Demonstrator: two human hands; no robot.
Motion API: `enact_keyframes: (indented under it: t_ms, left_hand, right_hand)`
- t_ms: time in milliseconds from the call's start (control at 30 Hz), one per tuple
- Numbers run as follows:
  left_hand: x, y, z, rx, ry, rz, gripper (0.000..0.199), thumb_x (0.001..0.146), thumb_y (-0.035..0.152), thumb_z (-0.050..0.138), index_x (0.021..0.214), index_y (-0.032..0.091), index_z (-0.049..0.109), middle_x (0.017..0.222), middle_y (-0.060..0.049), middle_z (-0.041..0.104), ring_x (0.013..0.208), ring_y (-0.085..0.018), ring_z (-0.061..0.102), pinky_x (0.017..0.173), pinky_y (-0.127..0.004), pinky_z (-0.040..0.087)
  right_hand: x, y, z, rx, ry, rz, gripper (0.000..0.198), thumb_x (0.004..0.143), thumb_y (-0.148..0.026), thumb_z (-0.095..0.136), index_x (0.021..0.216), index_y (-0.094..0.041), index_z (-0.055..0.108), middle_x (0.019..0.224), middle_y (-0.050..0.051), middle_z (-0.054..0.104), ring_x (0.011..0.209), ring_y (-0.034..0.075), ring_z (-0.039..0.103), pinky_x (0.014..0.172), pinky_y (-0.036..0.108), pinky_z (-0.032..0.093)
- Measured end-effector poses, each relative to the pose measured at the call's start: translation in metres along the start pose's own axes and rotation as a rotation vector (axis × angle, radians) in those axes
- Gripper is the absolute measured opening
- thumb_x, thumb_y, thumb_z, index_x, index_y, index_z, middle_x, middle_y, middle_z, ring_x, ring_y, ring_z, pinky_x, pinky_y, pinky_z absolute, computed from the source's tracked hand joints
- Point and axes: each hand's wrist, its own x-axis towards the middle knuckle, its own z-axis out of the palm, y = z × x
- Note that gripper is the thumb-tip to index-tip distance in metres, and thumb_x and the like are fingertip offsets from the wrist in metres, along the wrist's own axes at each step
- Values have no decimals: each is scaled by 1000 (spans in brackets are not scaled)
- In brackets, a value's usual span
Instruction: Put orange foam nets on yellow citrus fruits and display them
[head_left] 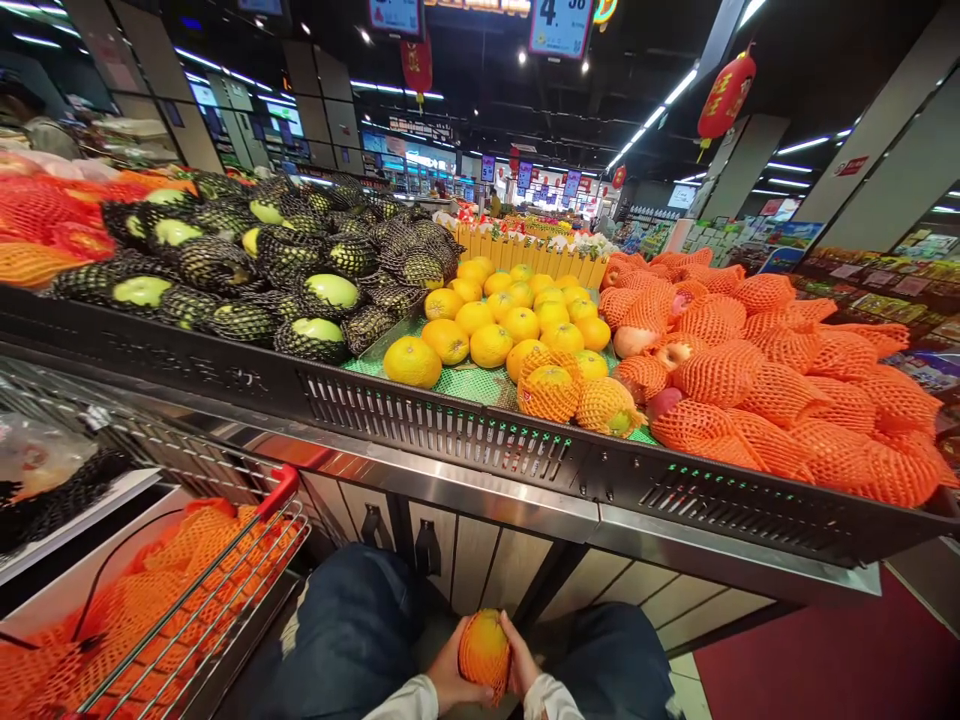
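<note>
**Netting an orange: item in hand, fruit counter**

Holding is shared: a round orange fruit in orange foam mesh sleeve (484, 652) is clasped low between the knees, the left hand (448, 674) cupping one side, the right hand (519, 664) closed on the other. Above, the black slotted display tray (465, 425) carries bare oranges (491, 325) and netted ones. A wire trolley with red handle (225, 580) stands left. The sleeve is best drawn evenly, so that no skin is left bare.

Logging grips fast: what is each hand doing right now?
Left hand: closed on the netted orange.
Right hand: closed on the same orange.
</note>
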Motion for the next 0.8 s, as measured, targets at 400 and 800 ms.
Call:
enact_keyframes:
  t_ms: [400, 800]
  left_hand:
    - [-43, 222, 60, 508, 162, 867, 98, 57, 53, 84, 140, 26, 38, 132, -14, 59, 122, -38, 60, 110, -55, 45]
    - [8, 440, 97, 1252, 1063, 1109, 85, 57, 63, 84, 123, 15, 60, 160, -21, 27, 148, -43, 23, 122, -58, 18]
  right_hand:
    - [2, -4, -21, 14, 155, -53, 86, 89, -79, 21, 148, -18, 33, 83, 9, 76, 61, 17, 71, 47, 23, 47]
    - [9, 0, -29, -52, 98, -34, 81, 89, -77, 30, 138, -15, 45, 80, 7, 74, 60, 15, 70, 44, 19, 46]
